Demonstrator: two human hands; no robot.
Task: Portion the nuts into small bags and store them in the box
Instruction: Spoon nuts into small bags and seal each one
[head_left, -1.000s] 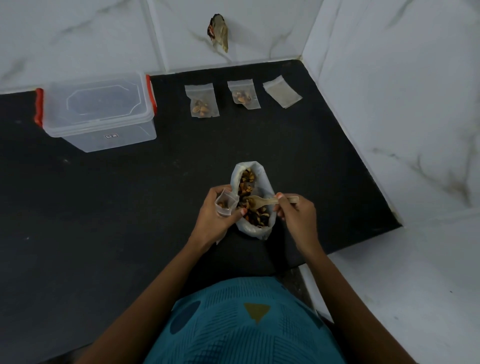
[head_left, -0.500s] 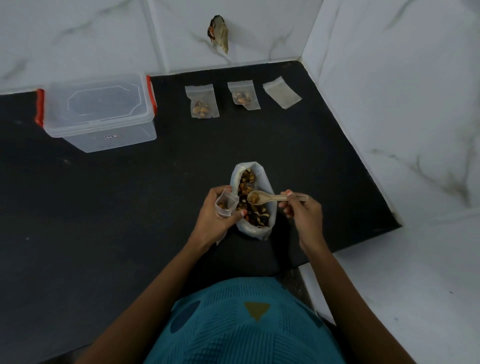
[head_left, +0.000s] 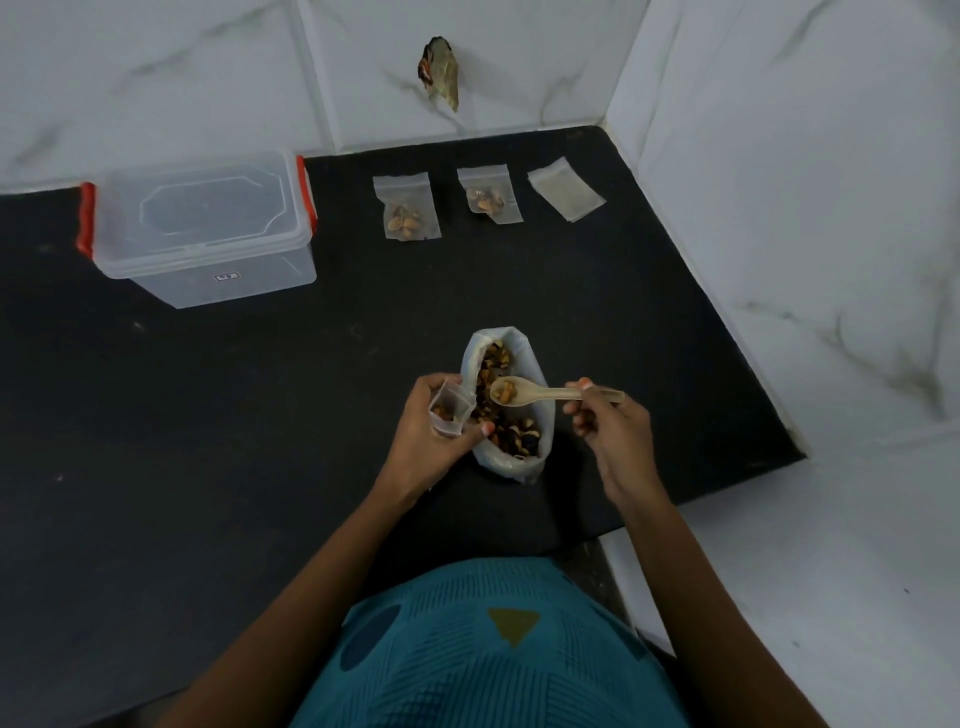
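Left hand (head_left: 423, 441) sits just beside the big bag of nuts (head_left: 506, 467), its grip curled round a small clear bag (head_left: 447, 413) held mouth-up, with a few nuts showing in the bottom. On the other side is the right hand (head_left: 615, 431), its grip pinched on the handle end of a pale spoon (head_left: 553, 393), thumb and fingertips closed on it. The spoon lies level, its bowl loaded with a few nuts and hanging over the big bag's open mouth, near the small bag but not over it.

The big bag stands on the black counter (head_left: 260, 467), rim rolled down, mixed nuts heaped inside. At the back left, against the wall, there's the clear plastic box (head_left: 208, 234), lid on, red clips at both ends. To its right lies a row of three small bags, flat on the counter and well apart from the hands: a first filled bag (head_left: 407, 210), a second filled bag (head_left: 490, 196), then a flat bag (head_left: 566, 191) that looks empty.

On the white marbled wall there's a brownish object (head_left: 439, 73); I cannot tell what it is. Teal patterned clothing (head_left: 493, 649) fills the bottom edge.
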